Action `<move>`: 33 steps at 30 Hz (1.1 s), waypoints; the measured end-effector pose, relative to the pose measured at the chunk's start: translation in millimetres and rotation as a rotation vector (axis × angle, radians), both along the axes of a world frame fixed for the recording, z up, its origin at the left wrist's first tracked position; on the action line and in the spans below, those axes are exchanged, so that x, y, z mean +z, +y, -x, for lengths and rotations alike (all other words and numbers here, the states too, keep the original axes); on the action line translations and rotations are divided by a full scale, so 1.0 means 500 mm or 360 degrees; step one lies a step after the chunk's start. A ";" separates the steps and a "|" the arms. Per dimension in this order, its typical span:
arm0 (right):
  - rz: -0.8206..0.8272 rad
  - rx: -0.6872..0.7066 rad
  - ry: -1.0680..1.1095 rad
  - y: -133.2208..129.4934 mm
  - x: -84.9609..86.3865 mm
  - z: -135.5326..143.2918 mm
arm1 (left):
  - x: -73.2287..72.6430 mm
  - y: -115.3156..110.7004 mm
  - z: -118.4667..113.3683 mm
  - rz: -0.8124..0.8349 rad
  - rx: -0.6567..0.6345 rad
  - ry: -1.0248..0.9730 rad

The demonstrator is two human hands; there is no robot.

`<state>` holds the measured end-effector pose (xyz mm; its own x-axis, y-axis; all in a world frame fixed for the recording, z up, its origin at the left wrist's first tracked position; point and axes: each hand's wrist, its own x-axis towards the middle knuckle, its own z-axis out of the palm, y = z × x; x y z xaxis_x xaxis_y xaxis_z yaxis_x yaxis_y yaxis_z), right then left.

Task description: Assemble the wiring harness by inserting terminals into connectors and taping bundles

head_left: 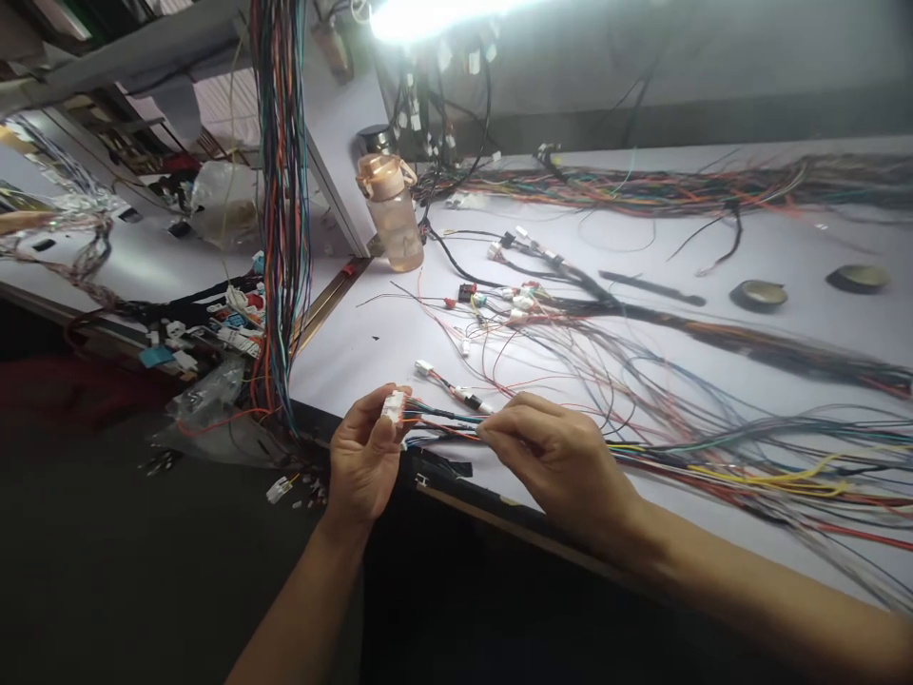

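Note:
Between the thumb and fingers of my left hand (367,452) is a white plastic connector (393,407), held just above the table's front edge. Several coloured wires (442,415) leave its right side and run toward my right hand (560,457). That hand is closed in a pinch at the wires; its fingertips hide exactly which ones it grips. Behind the hands lies a short taped wire branch with a small white connector (423,367) at its end. Past my right wrist, loose yellow, red and teal wires (713,471) spread across the table.
A taped wire harness (642,319) crosses the white table with several connectors at its left end. A water bottle (394,214) stands at the back. Long wires (280,190) hang at the left. Two small round dishes (759,294) sit at the right.

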<state>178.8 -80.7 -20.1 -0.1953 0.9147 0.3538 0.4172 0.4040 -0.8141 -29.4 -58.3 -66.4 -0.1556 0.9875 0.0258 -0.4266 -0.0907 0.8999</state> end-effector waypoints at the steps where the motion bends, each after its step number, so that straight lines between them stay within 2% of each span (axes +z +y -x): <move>1: 0.0033 -0.0033 0.0059 0.005 0.007 -0.010 | -0.003 0.003 0.000 -0.0005 0.0006 0.0005; 3: 0.0102 -0.0140 0.0232 0.026 0.029 -0.025 | -0.009 0.007 0.001 -0.0031 0.0019 0.0016; 6: 0.0211 -0.0274 0.0544 0.087 0.071 -0.020 | -0.019 0.012 0.000 -0.0062 0.0025 0.0025; 8: 0.0250 -0.0263 0.0762 0.144 0.091 0.007 | -0.026 0.013 0.000 -0.0081 0.0033 0.0016; 10: 0.0259 -0.0178 0.0970 0.206 0.097 0.054 | -0.033 0.013 0.000 -0.0096 0.0056 0.0014; 12: 0.0313 -0.0075 0.1090 0.263 0.085 0.115 | -0.038 0.011 0.000 -0.0096 0.0099 0.0042; 15: 0.0381 -0.0018 0.1022 0.332 0.049 0.216 | -0.041 0.007 0.000 -0.0086 0.0166 0.0117; 18: 0.0413 -0.0053 0.0889 0.383 0.011 0.309 | -0.043 0.002 0.002 -0.0084 0.0189 0.0178; 22: 0.0438 -0.0083 0.0771 0.437 -0.019 0.408 | -0.051 -0.003 0.007 -0.0093 0.0232 0.0241; 27: 0.0522 -0.0270 0.0550 0.497 -0.054 0.483 | -0.055 -0.004 0.004 -0.0117 0.0338 0.0374; 30: 0.0551 -0.0341 0.0374 0.529 -0.078 0.501 | -0.050 -0.006 -0.006 -0.0072 0.0446 0.0382; 33: 0.0538 -0.0281 0.0144 0.547 -0.098 0.505 | -0.048 -0.007 -0.011 0.0005 0.0481 0.0329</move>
<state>-73.7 192.7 -69.0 -0.0061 0.9994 0.0355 0.3770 0.0352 -0.9256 -24.1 -61.8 -90.3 -0.4324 0.8977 0.0843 -0.1900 -0.1821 0.9647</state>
